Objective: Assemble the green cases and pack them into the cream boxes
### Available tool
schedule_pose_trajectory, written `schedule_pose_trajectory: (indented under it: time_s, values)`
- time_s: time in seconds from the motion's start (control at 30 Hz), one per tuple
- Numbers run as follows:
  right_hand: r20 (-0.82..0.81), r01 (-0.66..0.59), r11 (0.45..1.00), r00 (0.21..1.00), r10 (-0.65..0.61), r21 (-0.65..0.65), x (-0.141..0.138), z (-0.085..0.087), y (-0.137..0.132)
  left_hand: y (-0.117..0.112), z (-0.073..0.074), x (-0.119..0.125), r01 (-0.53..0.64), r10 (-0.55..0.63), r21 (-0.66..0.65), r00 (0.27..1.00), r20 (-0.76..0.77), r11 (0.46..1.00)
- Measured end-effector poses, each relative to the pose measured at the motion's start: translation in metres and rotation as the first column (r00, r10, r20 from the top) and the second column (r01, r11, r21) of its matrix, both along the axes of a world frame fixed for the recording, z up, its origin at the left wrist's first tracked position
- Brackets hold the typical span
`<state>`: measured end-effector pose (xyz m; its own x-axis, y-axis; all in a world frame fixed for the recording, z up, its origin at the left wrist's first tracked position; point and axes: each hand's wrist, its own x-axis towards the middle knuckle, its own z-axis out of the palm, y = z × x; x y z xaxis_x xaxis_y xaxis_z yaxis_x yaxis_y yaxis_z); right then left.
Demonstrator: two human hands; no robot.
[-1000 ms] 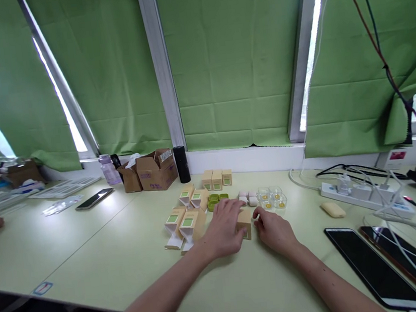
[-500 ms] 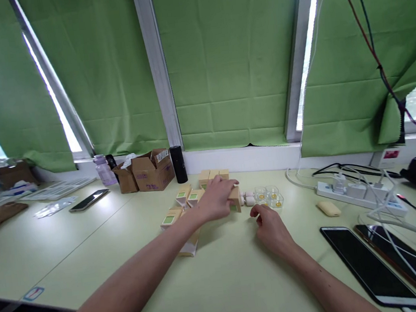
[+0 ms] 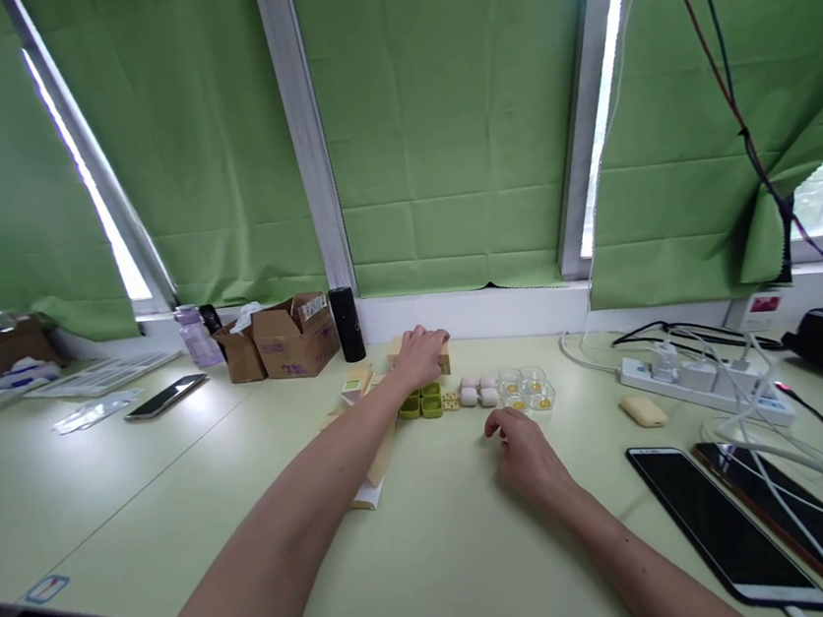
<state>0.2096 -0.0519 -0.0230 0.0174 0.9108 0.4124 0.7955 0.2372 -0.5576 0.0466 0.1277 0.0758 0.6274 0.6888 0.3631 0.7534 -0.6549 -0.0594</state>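
Note:
My left hand [image 3: 421,355] is stretched far forward, closed over a small tan box [image 3: 444,356] at the row of tan boxes by the window sill. My right hand [image 3: 523,452] rests on the pale green table [image 3: 143,498] nearer me, fingers loosely bent with nothing in them. Between the two hands lie small green trays [image 3: 421,405], pinkish-white pieces [image 3: 478,394] and clear cups with yellow dots [image 3: 528,386]. Open tan cartons [image 3: 354,387] lie partly hidden under my left forearm.
Cardboard boxes [image 3: 294,335], a black cylinder [image 3: 344,324] and a purple bottle [image 3: 196,336] stand at the back left. A phone [image 3: 166,397] lies left. At right are a power strip [image 3: 702,380] with cables, a yellow case [image 3: 644,411] and a dark phone [image 3: 722,523].
My left hand lifted a tan box from in front of me and carried it forward to the row by the sill. My right hand let go and stayed on the table.

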Motion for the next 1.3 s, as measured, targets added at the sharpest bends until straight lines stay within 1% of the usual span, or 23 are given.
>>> schedule_pose_trajectory:
  time_s: [0.1, 0.3, 0.4, 0.53, 0.6, 0.7, 0.8, 0.93, 1.1, 1.3]
  values:
    - [0.006, 0.013, 1.0, 1.0, -0.013, -0.013, -0.001, 0.003, -0.002, 0.004, -0.01, 0.006, -0.013, 0.013, -0.017, 1.0, -0.025, 1.0]
    - [-0.041, -0.006, 0.995, 0.999, 0.001, -0.104, -0.005, 0.009, -0.005, 0.009, -0.026, 0.016, -0.029, 0.025, -0.055, 0.997, -0.073, 0.998]
    - [-0.03, -0.022, 0.995, 0.999, 0.019, -0.092, -0.007, 0.009, -0.006, 0.013, -0.031, 0.02, -0.056, 0.051, -0.062, 0.995, -0.087, 0.996]
    - [0.003, -0.043, 0.997, 0.999, 0.043, -0.059, -0.009, 0.012, -0.008, 0.014, -0.032, 0.021, -0.092, 0.086, -0.052, 0.991, -0.105, 0.994]
    - [0.046, -0.031, 0.999, 0.998, 0.033, -0.044, -0.01, 0.014, -0.01, 0.01, -0.032, 0.02, -0.097, 0.093, -0.035, 0.99, -0.109, 0.995]
    - [0.087, -0.022, 0.999, 0.996, 0.026, -0.049, -0.012, 0.017, -0.011, -0.002, -0.034, 0.02, -0.086, 0.085, 0.0, 0.99, -0.112, 0.996]
    - [0.092, -0.023, 0.998, 0.995, 0.029, -0.061, -0.013, 0.017, -0.011, -0.019, -0.039, 0.021, -0.074, 0.075, 0.009, 0.989, -0.13, 0.997]
    - [0.091, -0.038, 0.997, 0.995, 0.043, -0.061, -0.014, 0.015, -0.011, -0.035, -0.047, 0.023, -0.111, 0.11, 0.001, 0.985, -0.135, 0.994]
    - [0.1, -0.032, 0.997, 0.994, 0.039, -0.068, -0.015, 0.015, -0.01, -0.039, -0.052, 0.024, -0.11, 0.105, -0.027, 0.986, -0.133, 0.994]
    - [0.103, -0.045, 0.996, 0.993, 0.053, -0.07, -0.015, 0.015, -0.011, -0.033, -0.053, 0.03, -0.145, 0.136, -0.068, 0.984, -0.116, 0.987]
